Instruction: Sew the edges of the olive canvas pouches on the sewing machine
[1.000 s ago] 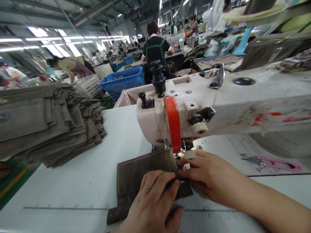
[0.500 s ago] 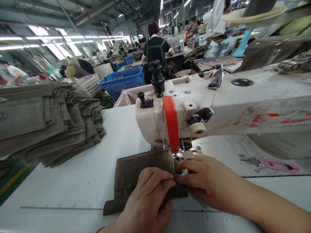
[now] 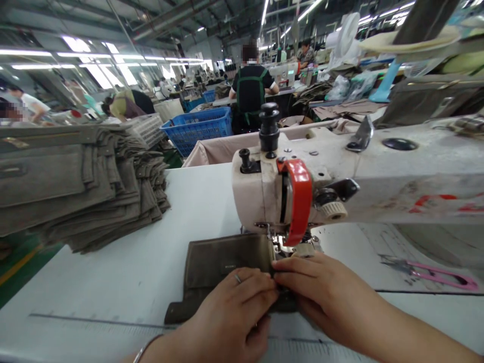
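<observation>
A dark olive fabric piece (image 3: 223, 252) with stitched edges and a small label lies flat on the white table. Its right edge runs under the needle area of a white sewing machine (image 3: 253, 196) with a red guard (image 3: 300, 201). My left hand (image 3: 238, 302), wearing a ring, has curled fingers closed on the near part of the fabric. My right hand (image 3: 321, 282) grips the same piece at its right edge, just in front of the presser foot, fingers together. The two hands' fingertips almost meet. The fabric under them is hidden.
Stacked olive fabric pieces (image 3: 98, 186) stand at the table's left edge. Pink thread snips (image 3: 438, 272) lie right of the machine. Ruler markings (image 3: 94, 322) run along the near table. Beyond are a blue basket (image 3: 200, 126) and a co-worker (image 3: 251, 85) seated facing away.
The view has shifted, so the machine sits farther right in the picture. My right fingers have drawn together, closer to the left ones. The fabric's small label now shows.
</observation>
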The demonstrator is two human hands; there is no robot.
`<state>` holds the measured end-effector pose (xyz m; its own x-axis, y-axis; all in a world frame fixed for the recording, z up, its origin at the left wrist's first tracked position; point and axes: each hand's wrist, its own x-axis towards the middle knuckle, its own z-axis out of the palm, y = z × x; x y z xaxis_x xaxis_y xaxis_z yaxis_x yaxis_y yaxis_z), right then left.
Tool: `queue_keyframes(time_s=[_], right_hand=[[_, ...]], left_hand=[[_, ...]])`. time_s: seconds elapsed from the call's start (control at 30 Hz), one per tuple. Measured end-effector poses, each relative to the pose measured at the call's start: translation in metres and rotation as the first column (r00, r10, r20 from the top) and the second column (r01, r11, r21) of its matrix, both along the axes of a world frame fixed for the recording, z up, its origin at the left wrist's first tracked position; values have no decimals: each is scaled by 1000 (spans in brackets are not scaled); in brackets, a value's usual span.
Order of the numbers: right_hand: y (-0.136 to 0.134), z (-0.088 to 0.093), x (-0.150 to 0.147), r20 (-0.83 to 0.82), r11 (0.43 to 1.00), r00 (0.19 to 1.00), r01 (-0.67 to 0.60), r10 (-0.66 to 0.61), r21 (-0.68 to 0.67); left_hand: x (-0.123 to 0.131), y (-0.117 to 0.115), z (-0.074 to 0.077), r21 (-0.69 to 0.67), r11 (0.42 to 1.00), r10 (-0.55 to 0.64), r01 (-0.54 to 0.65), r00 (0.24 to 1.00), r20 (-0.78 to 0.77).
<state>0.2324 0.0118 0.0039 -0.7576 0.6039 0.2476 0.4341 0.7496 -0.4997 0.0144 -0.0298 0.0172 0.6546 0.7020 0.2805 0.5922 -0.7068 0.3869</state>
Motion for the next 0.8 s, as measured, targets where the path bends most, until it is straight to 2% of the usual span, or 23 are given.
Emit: queue_keyframes(time_s=[0.17, 0.3, 0.47, 0.57, 0.67, 0.8], right_hand=[[4, -5, 0, -76, 998, 995, 64, -62, 26], [8, -7, 0, -6, 987, 987, 158, -158, 33], [9, -9, -2, 51, 987, 985, 163, -162, -6], [9, -8, -3, 51, 984, 983, 178, -177, -20], [9, -7, -1, -6, 983, 983, 184, -184, -21], [14, -9, 3, -60, 938, 942, 336, -331, 83]], left_hand=[[-4, 20, 0, -25, 999, -44, 44, 999, 8], [-9, 38, -6, -2, 997, -73, 73, 997, 13], [-10, 55, -5, -14, 998, -64, 64, 998, -9], [-9, 61, -5, -57, 997, -55, 53, 998, -26], [-11, 62, -7, -39, 999, -22, 19, 997, -71], [-20, 62, -9, 47, 999, 18, -14, 995, -102]])
